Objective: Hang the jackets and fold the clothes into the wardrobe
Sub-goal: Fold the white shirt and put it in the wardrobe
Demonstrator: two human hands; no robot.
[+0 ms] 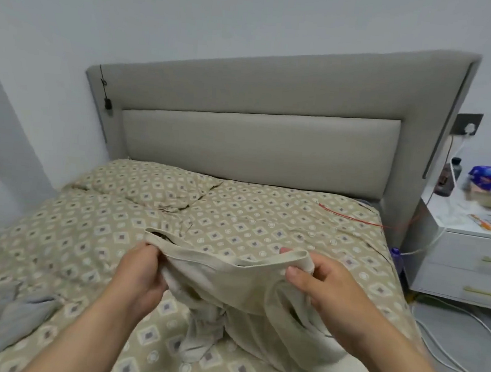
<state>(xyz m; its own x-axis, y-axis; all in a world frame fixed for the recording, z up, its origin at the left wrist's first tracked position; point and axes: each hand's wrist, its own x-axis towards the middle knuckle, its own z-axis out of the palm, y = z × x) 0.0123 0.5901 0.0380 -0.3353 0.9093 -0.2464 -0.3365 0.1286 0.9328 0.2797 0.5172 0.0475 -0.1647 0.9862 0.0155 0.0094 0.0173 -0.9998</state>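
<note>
A: Your left hand (141,268) has its fingers curled around one end of the banded edge of a beige garment (230,287), with the thumb on top.

B: Your right hand (327,286) pinches the other end. The thumb is on the near side and a fingertip shows over the band.

A: So you hold that edge stretched between both hands, above the patterned bedspread (236,214). The rest of the cloth hangs down and bunches on the cover close to you.

B: On your left a grey garment (1,322) lies crumpled on the same bedspread, well apart from the one you hold.

A: Beyond it all, the padded headboard (258,113) stands against the wall.

B: On your right a white nightstand (468,256) sits beside the bed with a dark bottle (447,178) on top. A red cable (350,216) runs across the bedspread towards it.
</note>
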